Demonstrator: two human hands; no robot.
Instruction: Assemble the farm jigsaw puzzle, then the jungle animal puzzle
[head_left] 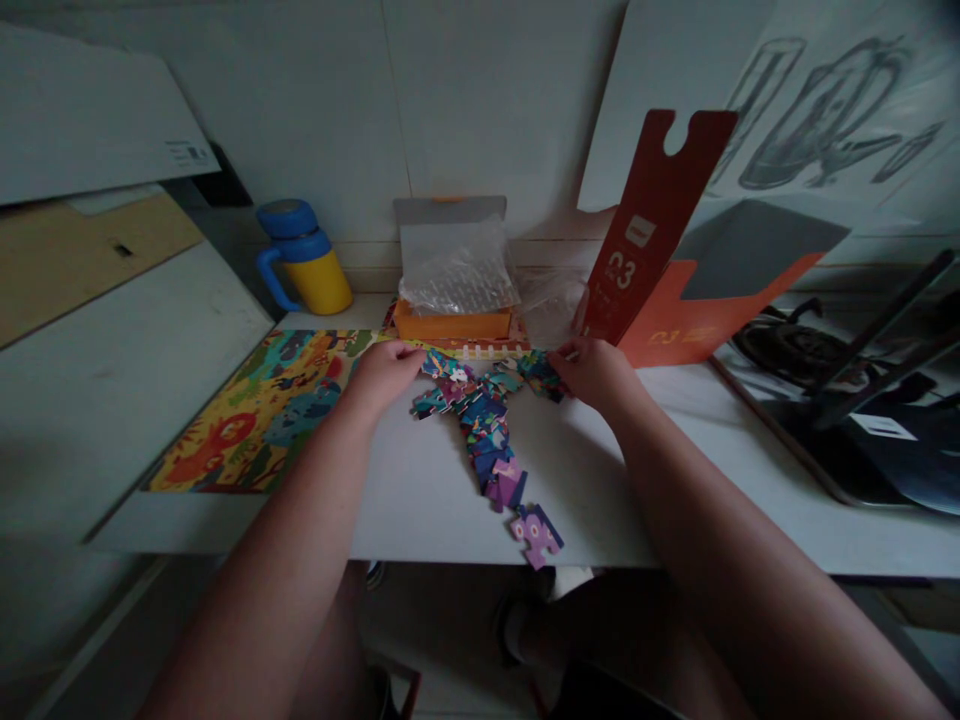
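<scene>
Jigsaw puzzle pieces (486, 430) lie in an overlapping heap on the white table, dark blue and teal with a tail of pieces running towards me. At the near end a purple puzzle piece (536, 535) rests close to the table's front edge. My left hand (384, 375) has its thumb and fingers pressed together on a teal puzzle piece (436, 363) at the heap's left tip. On the other side, my right hand (594, 370) pinches the dark puzzle pieces (541, 373) at the right tip. Its fingertips are partly hidden.
Left of the heap lies a colourful animal picture sheet (289, 400). Behind stand an opened orange box (454, 322) with plastic wrap (457, 275), and a blue and yellow jug (311, 265). A tall orange carton (675, 310) and a black object (862, 430) occupy the right.
</scene>
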